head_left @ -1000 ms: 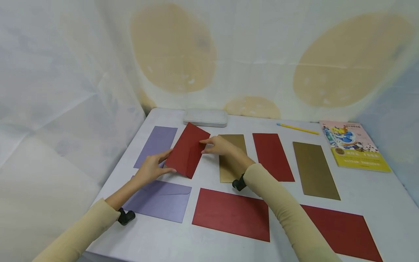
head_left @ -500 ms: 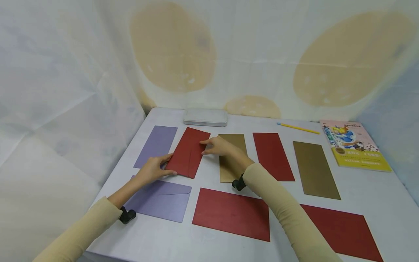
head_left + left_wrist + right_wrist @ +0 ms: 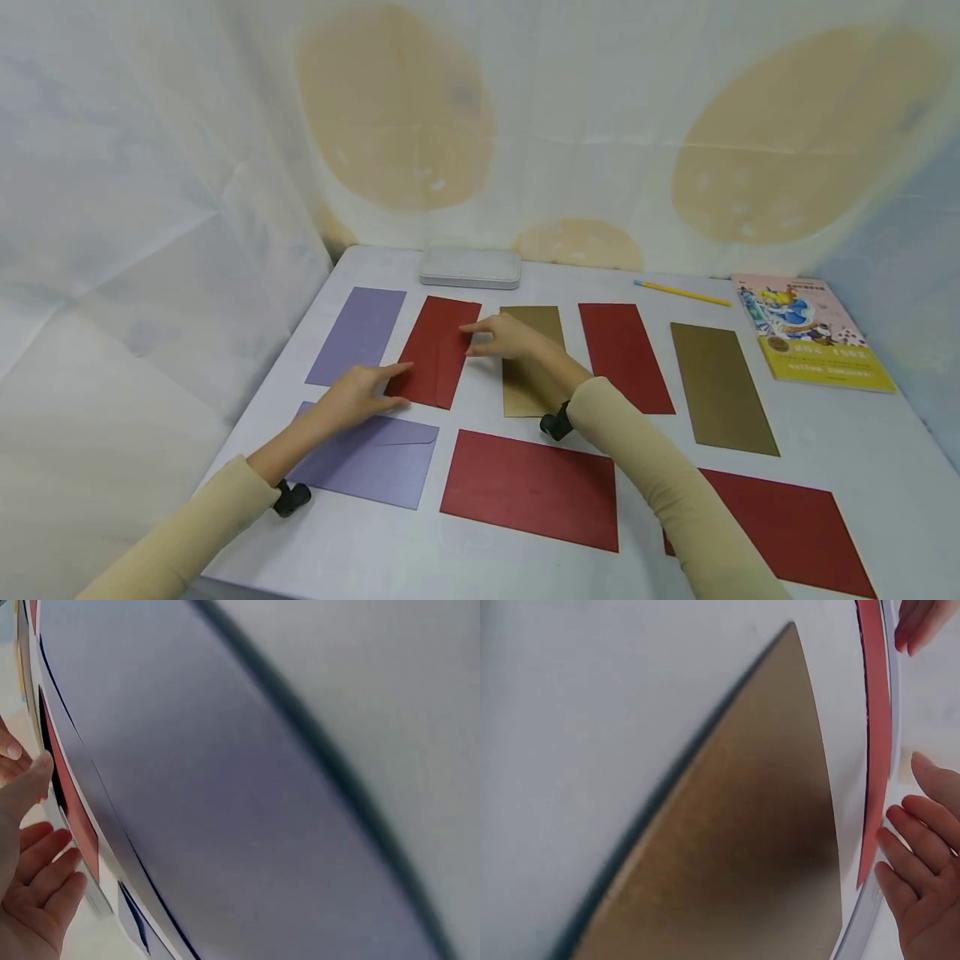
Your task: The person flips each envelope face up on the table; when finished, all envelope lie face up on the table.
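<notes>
Pale cloth (image 3: 585,100) is hanging behind a white surface (image 3: 360,550). From where I'm standing, a red envelope (image 3: 423,350) is lying flat between the person's left hand (image 3: 358,394) and right hand (image 3: 504,336); their fingers (image 3: 393,369) are reaching over its edges, relaxed and extended. Whether they're touching it, I can't tell. A gold envelope (image 3: 517,392) is lying to its right, a purple envelope (image 3: 356,333) to its left.

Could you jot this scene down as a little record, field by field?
Left hand: loosely at left edge of nearest red envelope
Right hand: loosely at its right edge
Envelope's face: flap side up
Other red envelopes: three
Purple envelopes: two
Gold-brown envelopes: two
Far side: pale case, yellow pencil
Far right: illustrated book
</notes>
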The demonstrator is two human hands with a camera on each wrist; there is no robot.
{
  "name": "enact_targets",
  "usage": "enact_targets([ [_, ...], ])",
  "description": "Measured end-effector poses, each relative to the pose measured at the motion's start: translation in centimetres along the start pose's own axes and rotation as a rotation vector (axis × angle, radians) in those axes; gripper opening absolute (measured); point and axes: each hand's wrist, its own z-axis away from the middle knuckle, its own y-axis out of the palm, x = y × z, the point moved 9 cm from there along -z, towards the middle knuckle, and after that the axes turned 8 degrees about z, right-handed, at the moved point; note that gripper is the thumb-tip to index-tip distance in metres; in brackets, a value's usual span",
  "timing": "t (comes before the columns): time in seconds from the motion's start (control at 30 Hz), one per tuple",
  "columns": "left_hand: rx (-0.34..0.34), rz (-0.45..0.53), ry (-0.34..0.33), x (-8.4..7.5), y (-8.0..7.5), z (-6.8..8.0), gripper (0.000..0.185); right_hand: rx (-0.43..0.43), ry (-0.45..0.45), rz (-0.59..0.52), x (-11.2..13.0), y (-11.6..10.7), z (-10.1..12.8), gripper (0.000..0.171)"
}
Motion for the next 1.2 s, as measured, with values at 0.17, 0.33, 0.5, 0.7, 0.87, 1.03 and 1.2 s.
enact_targets([
  [0.17,0.041,0.002,0.031,-0.7,0.6,0.0,0.056,0.037,-0.042,0.065,0.9,0.6,0.1,0.048],
  [0.33,0.053,0.004,0.008,-0.5,0.9,0.0,0.055,0.035,-0.067,0.114,1.6,0.7,-0.2,0.047],
  [0.5,0.053,0.013,-0.005,-0.4,0.9,-0.1,0.056,0.028,-0.066,0.113,1.9,0.5,-0.5,0.046],
  [0.7,0.054,0.031,0.013,-0.3,0.9,-0.2,0.057,0.028,-0.044,0.101,1.4,0.5,-0.6,0.047],
  [0.87,0.066,0.0,0.051,-1.1,1.2,-0.4,0.058,0.005,-0.043,0.059,0.5,0.3,0.2,0.048],
  [1.03,0.089,0.011,0.114,-3.2,1.7,-0.8,0.058,-0.02,-0.012,0.007,-0.8,-0.5,1.6,0.047],
  [1.2,0.11,0.031,0.165,-5.2,2.4,-1.2,0.058,-0.035,-0.009,0.007,-1.7,-1.3,3.2,0.047],
])
